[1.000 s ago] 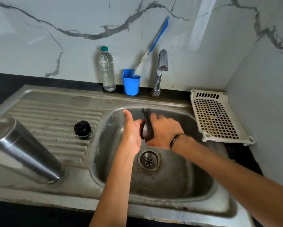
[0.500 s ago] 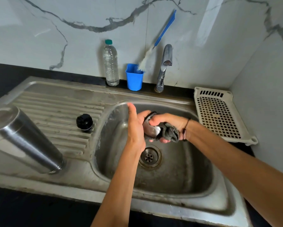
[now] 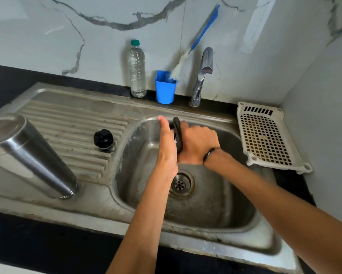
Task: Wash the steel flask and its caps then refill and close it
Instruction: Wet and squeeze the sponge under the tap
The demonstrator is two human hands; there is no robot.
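The steel flask (image 3: 29, 155) stands upside down on the drainboard at the left. Its black inner cap (image 3: 103, 139) sits on the ribs near the basin. Over the basin, my left hand (image 3: 167, 153) holds the steel outer cap with the thumb pointing up; the cap is almost wholly hidden between my hands. My right hand (image 3: 197, 143) grips a dark scrub pad (image 3: 177, 133) and presses it against the cap. The pad's edge sticks up between the two hands.
The steel sink (image 3: 205, 194) has its drain (image 3: 180, 183) below my hands. At the back stand a water bottle (image 3: 137, 70), a blue cup (image 3: 164, 88) with a blue-handled brush (image 3: 197, 36), and the tap (image 3: 202, 74). A white perforated tray (image 3: 265, 137) lies to the right.
My right hand has turned back over the cap with the pad, so the shiny cap seen half a second ago is now covered. Flask and black cap have not moved.
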